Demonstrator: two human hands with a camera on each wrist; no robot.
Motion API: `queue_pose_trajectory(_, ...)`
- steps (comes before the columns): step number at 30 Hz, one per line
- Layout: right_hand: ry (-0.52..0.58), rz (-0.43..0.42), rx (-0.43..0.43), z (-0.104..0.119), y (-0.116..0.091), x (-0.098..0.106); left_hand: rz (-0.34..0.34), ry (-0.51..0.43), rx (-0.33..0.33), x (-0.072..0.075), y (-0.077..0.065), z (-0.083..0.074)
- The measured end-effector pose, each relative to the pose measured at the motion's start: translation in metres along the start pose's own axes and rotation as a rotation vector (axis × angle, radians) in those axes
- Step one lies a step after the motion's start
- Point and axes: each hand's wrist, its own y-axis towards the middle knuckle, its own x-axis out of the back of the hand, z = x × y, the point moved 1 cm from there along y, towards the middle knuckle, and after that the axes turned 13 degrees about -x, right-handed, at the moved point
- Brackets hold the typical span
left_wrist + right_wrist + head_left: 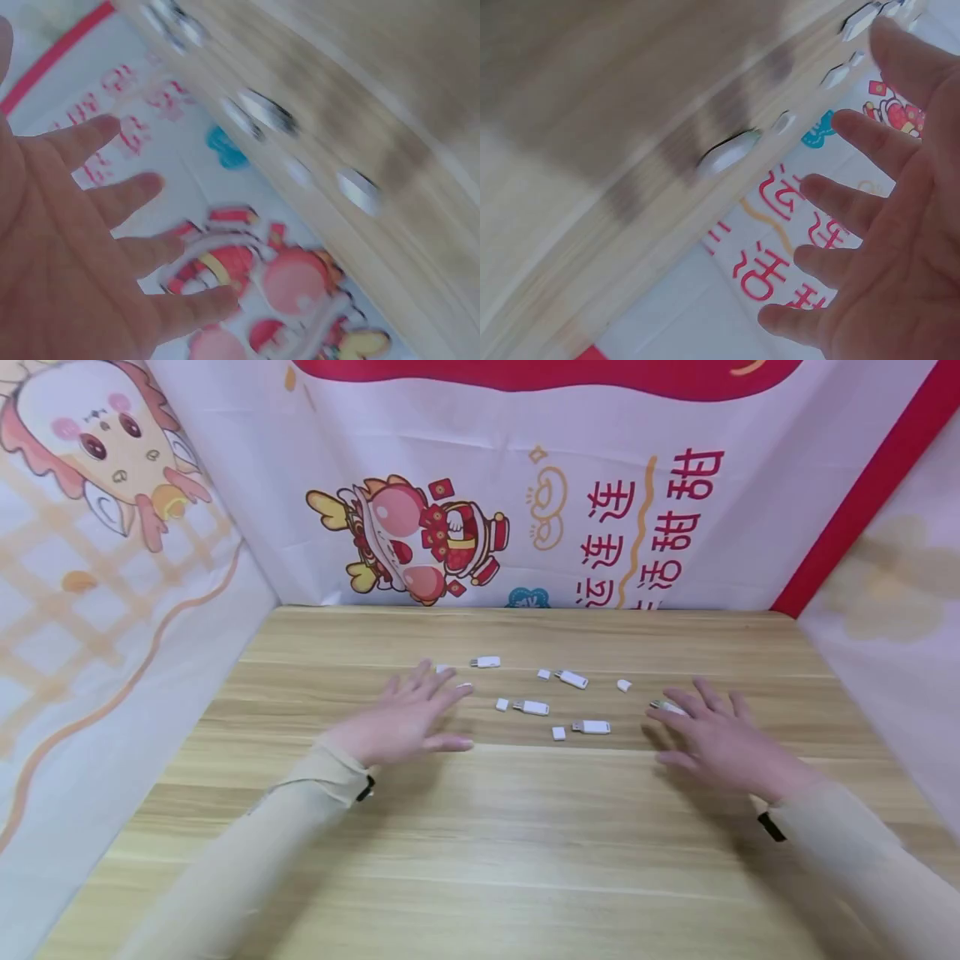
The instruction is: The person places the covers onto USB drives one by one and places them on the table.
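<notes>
Several white USB sticks lie uncapped on the wooden table, such as the far USB stick point(487, 662) and the near USB stick point(596, 727). Small white caps lie loose near them, among them a square cap point(558, 734) and a cap at the right point(624, 686). My left hand point(401, 720) hovers with spread fingers by the left end of the group, partly covering a white piece. Fingers apart, my right hand point(723, 745) hangs over the rightmost USB stick point(729, 153), its fingers overlapping that stick in the head view. Both palms point(60, 262) hold nothing.
A printed white cloth point(555, 568) with a cartoon figure and red characters hangs along the table's back edge. Similar cloth walls stand at the left point(217, 635) and right point(892, 668). The wooden table point(525, 843) extends toward me between the forearms.
</notes>
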Motion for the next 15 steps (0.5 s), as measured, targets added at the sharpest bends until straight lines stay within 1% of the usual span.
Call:
queue_pose_trajectory(3,-0.023,-0.026,0.039,0.005,0.009,0.001,-0.007,0.029,-0.087,0.001,0.022,-0.016)
queue_pose_trajectory(6,-0.016,-0.048,0.073,0.012,0.017,0.003,-0.021,0.06,-0.151,0.001,0.045,-0.031)
queue_pose_trajectory(8,-0.005,-0.068,0.101,0.016,0.023,0.002,-0.023,0.062,-0.175,-0.001,0.061,-0.04)
queue_pose_trajectory(11,0.018,-0.094,0.143,0.022,0.031,0.002,-0.017,0.025,-0.191,-0.006,0.084,-0.05)
queue_pose_trajectory(15,0.044,-0.11,0.177,0.029,0.037,0.001,-0.008,-0.011,-0.21,-0.015,0.109,-0.059)
